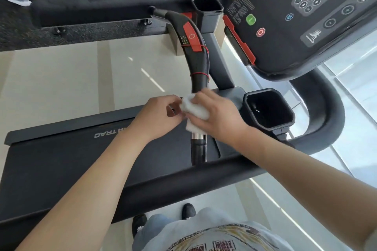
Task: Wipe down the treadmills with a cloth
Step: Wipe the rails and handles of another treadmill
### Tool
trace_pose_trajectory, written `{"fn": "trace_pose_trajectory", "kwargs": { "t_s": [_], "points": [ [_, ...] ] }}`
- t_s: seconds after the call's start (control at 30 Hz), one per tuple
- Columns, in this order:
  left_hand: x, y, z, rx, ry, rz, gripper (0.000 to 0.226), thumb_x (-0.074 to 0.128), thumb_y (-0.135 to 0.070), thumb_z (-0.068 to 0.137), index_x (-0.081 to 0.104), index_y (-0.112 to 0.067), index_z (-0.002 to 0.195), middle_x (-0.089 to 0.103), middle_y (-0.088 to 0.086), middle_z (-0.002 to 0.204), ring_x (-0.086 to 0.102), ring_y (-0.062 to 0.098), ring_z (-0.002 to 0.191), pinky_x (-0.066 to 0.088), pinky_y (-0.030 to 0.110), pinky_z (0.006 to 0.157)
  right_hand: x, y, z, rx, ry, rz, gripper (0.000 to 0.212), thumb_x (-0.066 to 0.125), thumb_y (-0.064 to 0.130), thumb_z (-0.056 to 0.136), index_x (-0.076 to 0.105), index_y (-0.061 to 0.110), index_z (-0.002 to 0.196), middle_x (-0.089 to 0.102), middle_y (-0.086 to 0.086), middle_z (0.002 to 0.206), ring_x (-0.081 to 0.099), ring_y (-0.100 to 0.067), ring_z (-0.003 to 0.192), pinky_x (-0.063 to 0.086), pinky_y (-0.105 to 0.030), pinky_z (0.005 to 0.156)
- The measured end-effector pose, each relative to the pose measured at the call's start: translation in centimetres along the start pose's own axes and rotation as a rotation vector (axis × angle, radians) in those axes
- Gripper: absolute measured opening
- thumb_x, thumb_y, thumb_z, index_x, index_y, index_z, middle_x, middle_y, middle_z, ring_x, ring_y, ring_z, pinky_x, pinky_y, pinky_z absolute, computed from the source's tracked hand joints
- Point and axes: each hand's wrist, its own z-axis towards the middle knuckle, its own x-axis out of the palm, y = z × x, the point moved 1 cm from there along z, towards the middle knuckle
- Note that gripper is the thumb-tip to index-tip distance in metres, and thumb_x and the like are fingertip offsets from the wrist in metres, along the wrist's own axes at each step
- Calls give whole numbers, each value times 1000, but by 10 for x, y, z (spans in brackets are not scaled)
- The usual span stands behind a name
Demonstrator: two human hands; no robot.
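A white cloth is wrapped around the black curved handlebar of the treadmill, just above its silver sensor band. My right hand presses the cloth onto the bar from the right. My left hand pinches the cloth's left edge with its fingertips. The bar carries a red stop tab and a thin red cord wound around it. The treadmill console with its keypad, green and red buttons sits at the upper right. The dark belt deck lies below my arms.
Two black cup holders flank the console, one just right of my right hand, one at the top. A thick grey side rail crosses in front of me. Another machine's frame stands beyond on speckled matting. My shoes are on pale tile.
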Motion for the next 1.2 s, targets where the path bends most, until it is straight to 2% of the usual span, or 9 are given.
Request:
{"fn": "trace_pose_trajectory", "kwargs": {
  "t_s": [0.2,0.3,0.37,0.47,0.67,0.83,0.93,1.03,1.2],
  "points": [
    [3,-6,-3,57,28,-15,25,74,-19,88,71,-39,104,70,-24,87,64,4,78,53,28,71,-8,-9,-7,-87,148,-16,33,71,41,95,65,10,105,59,2,94,56,-19,69,42,-30,59],
    [5,-10,-3,62,8,-33,31,73,-26,91,64,-40,117,69,-21,90,66,6,77,54,30,73,-7,-17,26,0,29,23,30,75,36,95,63,9,102,61,0,95,60,-23,72,49,-39,62],
    [4,-9,-3,35,-3,-60,45,75,-31,92,58,-40,133,71,-19,96,68,6,82,56,30,81,-6,-21,46,47,-47,28,29,74,35,95,61,9,101,59,3,94,57,-21,71,47,-37,62],
    [5,-7,-4,25,15,-43,48,75,-34,93,59,-33,138,71,-18,101,67,5,85,57,32,84,-6,-23,61,96,-114,-5,28,73,35,94,60,11,101,52,12,91,52,-15,71,37,-30,62],
    [1,-2,-5,20,-6,-41,32,73,-24,92,67,-37,120,72,-17,96,66,7,81,53,25,77,-1,-5,22,36,-50,-33,26,73,34,92,62,11,96,60,1,91,59,-23,69,48,-35,59],
    [1,-4,-7,43,14,-30,36,78,-23,89,69,-33,122,70,-20,98,65,6,81,55,25,77,0,5,-24,-107,63,-61,24,76,34,89,64,14,97,53,9,85,34,-8,66,28,-19,60],
    [4,-4,-7,59,34,-24,31,75,-22,90,69,-36,117,70,-19,97,65,6,80,55,26,76,-8,-4,-11,-198,104,-130,31,70,43,92,67,14,103,59,6,90,50,-14,64,33,-23,57],
    [4,-5,-7,49,29,-48,32,73,-27,92,64,-40,119,69,-18,93,66,8,78,55,29,75,-10,-14,19,-123,13,-139,34,68,46,94,68,12,99,61,3,89,56,-18,64,44,-30,53],
    [2,-4,-8,18,12,-44,47,71,-30,95,55,-38,139,71,-19,99,67,7,83,55,29,81,-3,-16,55,11,-155,-146,26,73,36,92,65,12,95,60,2,88,57,-21,64,45,-30,54]
  ]
}}
